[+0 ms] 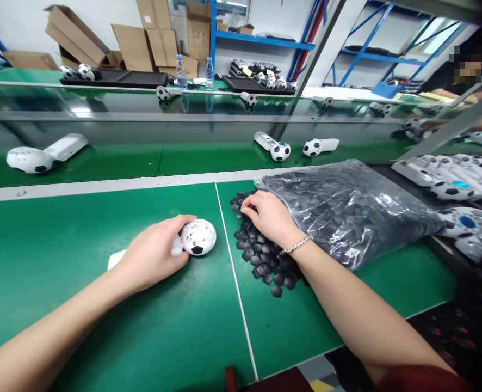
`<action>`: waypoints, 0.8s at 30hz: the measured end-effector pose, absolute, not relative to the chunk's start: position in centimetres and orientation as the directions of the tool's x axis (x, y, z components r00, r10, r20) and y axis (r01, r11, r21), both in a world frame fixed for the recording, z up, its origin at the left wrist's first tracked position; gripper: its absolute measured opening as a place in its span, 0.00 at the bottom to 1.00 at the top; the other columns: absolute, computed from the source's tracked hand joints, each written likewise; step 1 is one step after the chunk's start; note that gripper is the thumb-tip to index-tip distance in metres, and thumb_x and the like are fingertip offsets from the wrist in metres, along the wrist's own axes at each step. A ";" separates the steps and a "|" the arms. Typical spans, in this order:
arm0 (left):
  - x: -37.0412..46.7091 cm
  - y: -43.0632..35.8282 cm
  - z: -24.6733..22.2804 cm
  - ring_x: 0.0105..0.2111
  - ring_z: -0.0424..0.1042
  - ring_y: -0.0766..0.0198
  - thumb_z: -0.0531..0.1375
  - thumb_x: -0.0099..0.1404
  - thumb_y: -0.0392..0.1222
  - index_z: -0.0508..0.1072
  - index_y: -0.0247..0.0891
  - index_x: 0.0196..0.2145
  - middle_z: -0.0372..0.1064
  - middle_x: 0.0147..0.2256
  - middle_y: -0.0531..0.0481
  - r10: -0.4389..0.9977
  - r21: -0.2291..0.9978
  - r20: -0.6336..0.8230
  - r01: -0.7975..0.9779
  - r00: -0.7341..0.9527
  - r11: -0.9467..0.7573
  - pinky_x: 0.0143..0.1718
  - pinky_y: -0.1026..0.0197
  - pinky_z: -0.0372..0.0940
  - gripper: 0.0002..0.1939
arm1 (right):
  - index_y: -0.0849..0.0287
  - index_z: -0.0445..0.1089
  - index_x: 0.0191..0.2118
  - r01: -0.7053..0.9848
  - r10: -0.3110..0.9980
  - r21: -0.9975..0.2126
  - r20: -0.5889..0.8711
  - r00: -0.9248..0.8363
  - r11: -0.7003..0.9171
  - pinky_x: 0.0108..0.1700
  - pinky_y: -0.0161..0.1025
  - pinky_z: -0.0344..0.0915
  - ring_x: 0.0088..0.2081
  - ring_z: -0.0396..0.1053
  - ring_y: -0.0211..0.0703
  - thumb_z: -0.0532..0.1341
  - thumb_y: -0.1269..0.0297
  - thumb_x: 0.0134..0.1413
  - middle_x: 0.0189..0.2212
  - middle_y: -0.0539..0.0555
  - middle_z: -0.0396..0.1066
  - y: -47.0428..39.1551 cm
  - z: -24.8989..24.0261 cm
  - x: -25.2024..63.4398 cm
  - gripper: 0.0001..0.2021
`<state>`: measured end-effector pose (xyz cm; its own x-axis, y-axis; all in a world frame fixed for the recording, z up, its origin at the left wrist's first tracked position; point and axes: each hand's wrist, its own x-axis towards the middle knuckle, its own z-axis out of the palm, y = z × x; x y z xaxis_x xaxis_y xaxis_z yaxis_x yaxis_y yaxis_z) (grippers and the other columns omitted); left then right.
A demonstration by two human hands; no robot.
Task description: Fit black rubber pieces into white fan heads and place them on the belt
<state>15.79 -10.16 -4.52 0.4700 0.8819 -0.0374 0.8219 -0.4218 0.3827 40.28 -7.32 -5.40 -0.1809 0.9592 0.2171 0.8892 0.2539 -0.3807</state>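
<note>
My left hand [155, 250] is wrapped round a white device with a football-shaped head [199, 237]. One black pentagon shows at the bottom of that head, and its upper side has open holes. The device's white handle lies mostly hidden under my palm, on the green table [81, 321]. At the pile of black pentagon pieces [261, 253], my right hand [267, 215] has its thumb and fingers pinched together. Whatever sits between those fingertips is too small to make out. A clear plastic bag [359, 218] full of black pieces lies right beside this hand.
Beyond the table runs a green conveyor [143, 163] carrying several football-headed devices [280, 151]. At the right, a black tray [453, 245] holds more white devices. A slanted metal post [449, 125] stands there, with a person [465, 71] behind it. Cardboard boxes [143, 46] stand at the back.
</note>
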 end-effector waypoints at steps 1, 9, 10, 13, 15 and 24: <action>15.8 -10.1 -4.5 0.44 0.66 0.54 0.53 0.52 0.36 0.60 0.43 0.50 0.66 0.47 0.50 0.871 0.368 -0.006 0.810 0.492 -0.455 0.41 0.56 0.61 0.26 | 0.57 0.71 0.27 0.907 0.963 -0.343 0.197 -0.185 0.245 0.38 0.41 0.60 0.36 0.63 0.44 0.57 0.68 0.52 0.30 0.53 0.67 -7.2 -5.5 40.4 0.07; 15.4 -9.8 -4.6 0.43 0.62 0.53 0.50 0.54 0.33 0.62 0.45 0.53 0.63 0.46 0.47 0.815 0.298 0.080 0.766 0.574 -0.569 0.41 0.52 0.59 0.27 | 0.57 0.71 0.33 0.934 0.964 -0.247 0.126 -0.234 0.259 0.37 0.43 0.60 0.39 0.62 0.49 0.59 0.65 0.51 0.34 0.57 0.68 -7.6 -6.2 39.7 0.05; 15.4 -9.8 -4.6 0.42 0.62 0.53 0.50 0.54 0.32 0.61 0.45 0.53 0.63 0.46 0.47 0.807 0.298 0.091 0.757 0.584 -0.582 0.41 0.52 0.59 0.27 | 0.57 0.71 0.32 0.930 0.963 -0.257 0.125 -0.239 0.264 0.37 0.43 0.60 0.39 0.62 0.48 0.60 0.66 0.50 0.34 0.56 0.68 -7.6 -6.2 39.7 0.04; 15.4 -9.7 -4.7 0.41 0.61 0.55 0.48 0.55 0.30 0.62 0.45 0.53 0.63 0.43 0.46 0.784 0.273 0.141 0.737 0.604 -0.618 0.41 0.52 0.58 0.28 | 0.59 0.68 0.30 0.886 0.952 -0.349 0.123 -0.279 0.305 0.37 0.40 0.60 0.36 0.63 0.44 0.60 0.69 0.48 0.31 0.54 0.67 -7.7 -5.9 39.6 0.01; 15.3 -9.5 -4.8 0.40 0.61 0.55 0.47 0.56 0.29 0.62 0.46 0.53 0.64 0.42 0.46 0.776 0.255 0.161 0.734 0.610 -0.630 0.43 0.50 0.58 0.27 | 0.59 0.67 0.30 0.822 0.939 -0.456 0.130 -0.319 0.342 0.36 0.38 0.61 0.32 0.63 0.40 0.60 0.71 0.48 0.28 0.51 0.67 -8.0 -5.6 39.2 0.01; 15.1 -9.5 -5.1 0.50 0.57 0.54 0.46 0.57 0.27 0.57 0.43 0.56 0.62 0.48 0.46 0.773 0.208 0.137 0.745 0.619 -0.634 0.54 0.43 0.46 0.29 | 0.57 0.69 0.33 0.482 0.818 -0.716 0.218 -0.532 0.504 0.38 0.34 0.63 0.33 0.67 0.35 0.57 0.70 0.53 0.31 0.49 0.71 -10.9 -3.8 37.1 0.04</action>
